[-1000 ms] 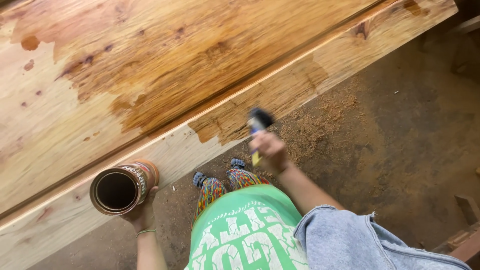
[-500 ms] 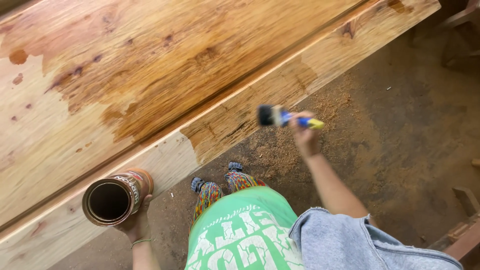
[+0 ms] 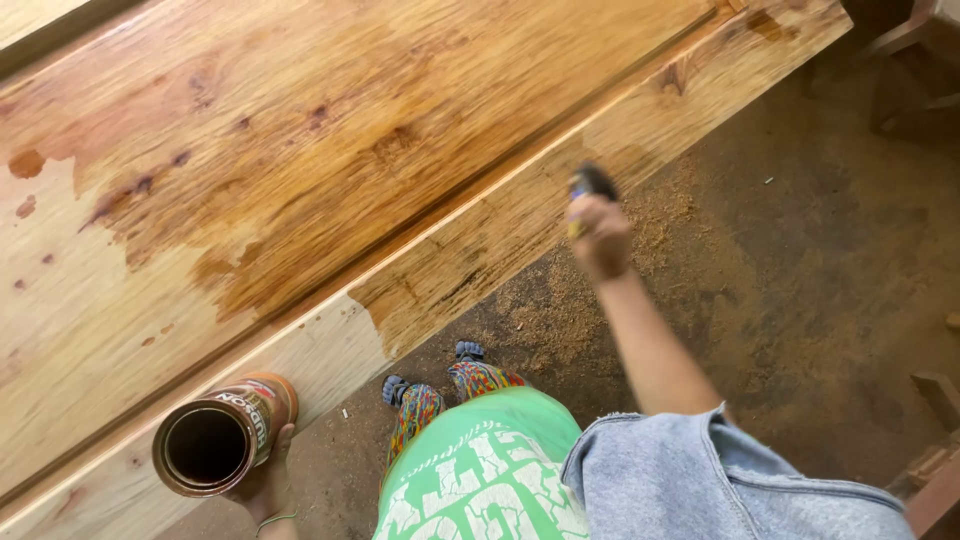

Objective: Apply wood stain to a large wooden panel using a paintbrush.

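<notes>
1. Surface: a large wooden panel (image 3: pixel 300 180) runs diagonally across the view above a dirt floor (image 3: pixel 800 300) strewn with sawdust. The grain is coarse. The middle and right portions are glossy amber with wet finish; the left portion is pale, bare wood with a ragged boundary between the two.
2. Edge board: a raised plank edge (image 3: pixel 480 240) borders the panel. It is coated from the right end down to a point just above the feet and is raw beyond that.
3. Right hand (image 3: pixel 600 235): closed around the handle of a paintbrush (image 3: pixel 590 185). The dark brush head projects above the knuckles, touching or just off the coated plank edge; the image is blurred there.
4. Left hand (image 3: pixel 262 488): wrapped under a cylindrical metal can (image 3: pixel 220 435), brown-walled, open mouth facing the camera, dark inside. The can sits just beside the uncoated plank edge.
5. Below the grips: patterned shoes (image 3: pixel 440 385), a green printed shirt and a grey denim sleeve.
6. Change: half a second earlier the brush lay sideways off the plank; it now points at the edge. The can remains held in place.
</notes>
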